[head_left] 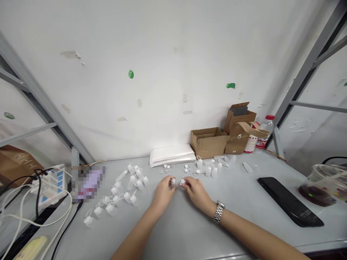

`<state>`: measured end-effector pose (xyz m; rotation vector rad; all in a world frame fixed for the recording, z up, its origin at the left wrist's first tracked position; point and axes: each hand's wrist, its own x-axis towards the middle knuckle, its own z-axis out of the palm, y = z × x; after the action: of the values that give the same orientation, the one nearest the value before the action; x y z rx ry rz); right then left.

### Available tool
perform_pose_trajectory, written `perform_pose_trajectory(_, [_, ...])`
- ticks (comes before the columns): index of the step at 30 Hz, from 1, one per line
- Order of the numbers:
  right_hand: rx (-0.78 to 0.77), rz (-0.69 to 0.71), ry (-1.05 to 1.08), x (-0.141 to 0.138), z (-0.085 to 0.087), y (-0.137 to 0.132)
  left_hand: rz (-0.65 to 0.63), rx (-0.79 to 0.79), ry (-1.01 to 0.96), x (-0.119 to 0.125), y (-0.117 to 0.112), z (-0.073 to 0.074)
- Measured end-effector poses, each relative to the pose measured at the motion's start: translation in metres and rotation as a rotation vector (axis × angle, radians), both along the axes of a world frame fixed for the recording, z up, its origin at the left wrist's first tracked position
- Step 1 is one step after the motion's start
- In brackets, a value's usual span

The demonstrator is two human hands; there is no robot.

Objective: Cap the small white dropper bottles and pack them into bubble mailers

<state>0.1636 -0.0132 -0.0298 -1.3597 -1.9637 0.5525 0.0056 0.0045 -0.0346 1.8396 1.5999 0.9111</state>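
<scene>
In the middle of the grey table, my left hand pinches a small translucent squeeze bottle. Close beside it, my right hand holds a small white cap between thumb and fingertips; the cap and the bottle are apart. Several capped bottles stand or lie in a loose group to the left. Behind my right hand are several more small bottles, some of them upright. Loose white caps lie just beyond my fingers.
A stack of white envelopes, a cardboard box and a brown paper bag line the wall. On the right are a black tray-like object and a plastic cup with dark liquid. Cables and a power strip lie left.
</scene>
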Motion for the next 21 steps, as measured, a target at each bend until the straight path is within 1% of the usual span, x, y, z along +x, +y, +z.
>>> perform_pose_trajectory(3, [0.030, 0.063, -0.013, -0.009, -0.003, 0.005, -0.012, -0.008, 0.016, -0.001, 0.000, 0.001])
perform_pose_trajectory(6, [0.045, 0.084, -0.031, -0.009, -0.004, 0.005, -0.025, -0.002, 0.032, 0.000, -0.002, 0.003])
perform_pose_trajectory(8, [0.050, 0.092, -0.044, -0.007, -0.003, 0.004, -0.042, -0.005, 0.043, 0.001, -0.004, 0.005])
perform_pose_trajectory(12, [0.083, 0.084, -0.104, 0.002, 0.001, 0.000, -0.133, -0.052, 0.064, 0.004, -0.009, 0.011])
perform_pose_trajectory(15, [0.089, 0.077, -0.141, 0.010, 0.003, -0.006, -0.168, -0.070, 0.045, 0.009, -0.015, 0.012])
perform_pose_trajectory(17, [0.088, 0.083, -0.157, 0.013, 0.004, -0.010, -0.175, -0.077, 0.006, 0.013, -0.018, 0.011])
perform_pose_trajectory(21, [0.094, 0.141, -0.189, 0.018, 0.010, -0.017, -0.135, -0.075, -0.053, 0.021, -0.021, 0.008])
